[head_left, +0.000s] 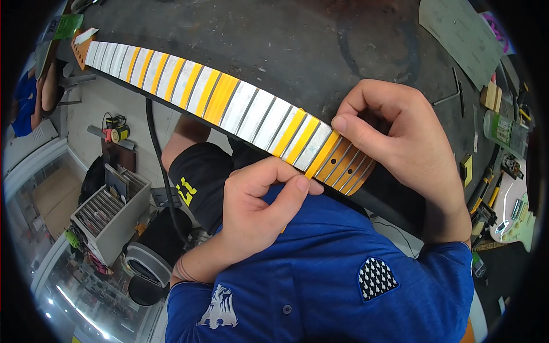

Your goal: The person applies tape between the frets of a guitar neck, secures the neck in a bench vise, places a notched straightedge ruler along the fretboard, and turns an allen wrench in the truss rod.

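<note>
A guitar neck (246, 111) lies at a slant along the edge of the dark bench, its headstock at the far left. White and yellow strips of tape cover the wood between most frets; bare brown wood with dark dots shows at the right end. A strip of yellow masking tape (323, 153) crosses the fretboard beside that bare part. My left hand (266, 197) pinches its near end between thumb and forefinger. At the far edge, my right hand (392, 128) has its thumb and curled forefinger closed at the strip's other end.
The dark workbench (274, 40) extends beyond the neck. An abrasive-looking grey sheet (466, 43), a hex key (457, 91), a clear bottle (503, 134) and a pale guitar body (514, 211) lie at the right. A bin (151, 263) and a box of flat items (108, 211) stand below left.
</note>
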The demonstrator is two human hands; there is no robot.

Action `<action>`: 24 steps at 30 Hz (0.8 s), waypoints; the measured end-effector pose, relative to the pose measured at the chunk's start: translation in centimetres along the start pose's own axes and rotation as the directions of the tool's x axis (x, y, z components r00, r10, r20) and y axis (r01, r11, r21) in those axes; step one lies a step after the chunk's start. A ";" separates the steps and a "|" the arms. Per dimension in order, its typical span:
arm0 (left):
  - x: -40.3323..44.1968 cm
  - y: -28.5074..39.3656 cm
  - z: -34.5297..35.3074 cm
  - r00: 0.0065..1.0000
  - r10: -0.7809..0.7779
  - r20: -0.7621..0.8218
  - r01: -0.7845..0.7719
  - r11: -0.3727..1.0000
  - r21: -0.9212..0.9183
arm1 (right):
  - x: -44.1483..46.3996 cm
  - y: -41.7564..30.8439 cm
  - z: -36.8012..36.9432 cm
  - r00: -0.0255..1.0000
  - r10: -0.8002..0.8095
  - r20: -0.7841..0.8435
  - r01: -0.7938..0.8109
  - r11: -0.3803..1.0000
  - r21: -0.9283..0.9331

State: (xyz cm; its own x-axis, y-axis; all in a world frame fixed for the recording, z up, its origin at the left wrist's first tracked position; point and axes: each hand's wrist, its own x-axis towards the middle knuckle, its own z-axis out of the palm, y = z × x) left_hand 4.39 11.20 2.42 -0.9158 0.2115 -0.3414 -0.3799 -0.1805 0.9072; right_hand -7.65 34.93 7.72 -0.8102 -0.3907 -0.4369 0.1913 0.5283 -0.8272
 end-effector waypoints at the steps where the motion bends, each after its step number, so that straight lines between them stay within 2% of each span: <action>1: 0.0 0.0 0.0 1.000 0.005 0.000 -0.005 1.000 0.001 | 0.0 0.0 0.0 1.000 0.006 0.001 -0.006 1.000 0.002; 7: 0.2 -0.6 0.2 0.997 0.071 -0.018 -0.070 0.997 0.030 | 0.0 0.0 0.1 1.000 -0.002 -0.008 0.002 1.000 -0.024; 9: 0.2 -0.4 0.2 0.998 0.064 -0.020 -0.063 0.997 0.041 | 0.0 0.1 0.2 1.000 0.001 -0.007 -0.001 1.000 -0.008; 12: 0.0 0.9 -0.6 0.995 -0.069 0.074 0.061 0.993 0.101 | 0.0 -0.1 0.2 1.000 0.012 0.003 -0.012 1.000 -0.012; 24: 0.0 0.5 -0.7 0.995 -0.064 0.074 0.057 0.995 0.085 | 0.1 -0.1 -0.1 1.000 0.009 0.014 -0.009 0.998 -0.059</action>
State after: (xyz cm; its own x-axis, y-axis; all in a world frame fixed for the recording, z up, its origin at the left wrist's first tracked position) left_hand 4.06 10.40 2.72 -0.8775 0.2934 -0.3793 -0.4194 -0.0861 0.9037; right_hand -7.74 34.92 7.77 -0.8008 -0.3959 -0.4494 0.1652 0.5752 -0.8012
